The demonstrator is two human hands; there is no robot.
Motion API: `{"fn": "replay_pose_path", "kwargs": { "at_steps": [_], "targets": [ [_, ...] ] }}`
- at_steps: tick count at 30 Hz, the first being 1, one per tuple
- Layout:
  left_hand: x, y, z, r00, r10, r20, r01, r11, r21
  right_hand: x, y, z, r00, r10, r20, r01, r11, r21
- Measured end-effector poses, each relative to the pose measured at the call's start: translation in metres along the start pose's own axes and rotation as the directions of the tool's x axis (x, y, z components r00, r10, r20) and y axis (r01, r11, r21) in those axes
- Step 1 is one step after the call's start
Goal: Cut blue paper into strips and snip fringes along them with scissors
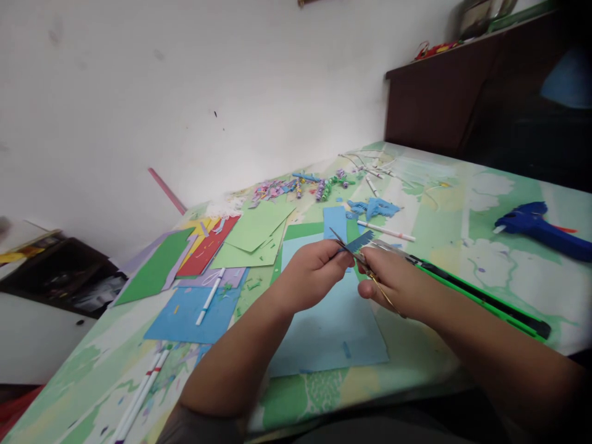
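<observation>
My left hand pinches a small strip of blue paper whose far edge is cut into a fringe. Gold-handled scissors are in my right hand, their blades crossing the strip close to my left fingertips. Both hands are above a light blue sheet on the table. Just beyond them lies a blue paper rectangle, with crumpled blue fringed pieces to its right. A green box cutter rests beside and partly behind my right forearm.
Coloured sheets, among them a red one and a blue one, spread leftward with a white marker on top. Paper scraps and curled pieces lie at the back. A blue glue gun is at the right.
</observation>
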State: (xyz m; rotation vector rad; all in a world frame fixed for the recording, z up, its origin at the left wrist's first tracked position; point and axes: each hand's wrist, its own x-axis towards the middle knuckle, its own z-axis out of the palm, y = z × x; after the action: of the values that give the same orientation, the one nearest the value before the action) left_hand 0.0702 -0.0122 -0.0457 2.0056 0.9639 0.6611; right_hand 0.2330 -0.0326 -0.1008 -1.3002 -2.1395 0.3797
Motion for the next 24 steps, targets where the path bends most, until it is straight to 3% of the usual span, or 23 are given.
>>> {"fn": "replay_pose_path", "kwargs": {
  "at_steps": [6, 11, 17, 24],
  "targets": [
    [0.0016, -0.0004, -0.0043, 0.985, -0.117, 0.129, 0.142, 0.968, -0.206, 0.0023, -0.0001, -0.0002, 0.999, 0.031, 0.015, -0.031, 0.999, -0.042],
    [0.0021, 0.0036, -0.0067, 0.966, -0.180, 0.187, 0.224, 0.941, -0.253, 0.0038, 0.0025, 0.0002, 0.998, 0.050, 0.030, -0.049, 0.997, -0.061],
    [-0.0007, 0.0039, -0.0035, 0.999, -0.044, -0.024, 0.045, 0.997, 0.055, -0.0001, 0.0022, -0.0005, 1.000, 0.020, 0.013, -0.020, 1.000, -0.012],
    [-0.0024, 0.0034, -0.0007, 0.998, 0.036, -0.054, -0.025, 0.982, 0.185, -0.0014, -0.0002, 0.0002, 0.999, 0.017, 0.035, -0.019, 0.999, 0.036]
  ]
}}
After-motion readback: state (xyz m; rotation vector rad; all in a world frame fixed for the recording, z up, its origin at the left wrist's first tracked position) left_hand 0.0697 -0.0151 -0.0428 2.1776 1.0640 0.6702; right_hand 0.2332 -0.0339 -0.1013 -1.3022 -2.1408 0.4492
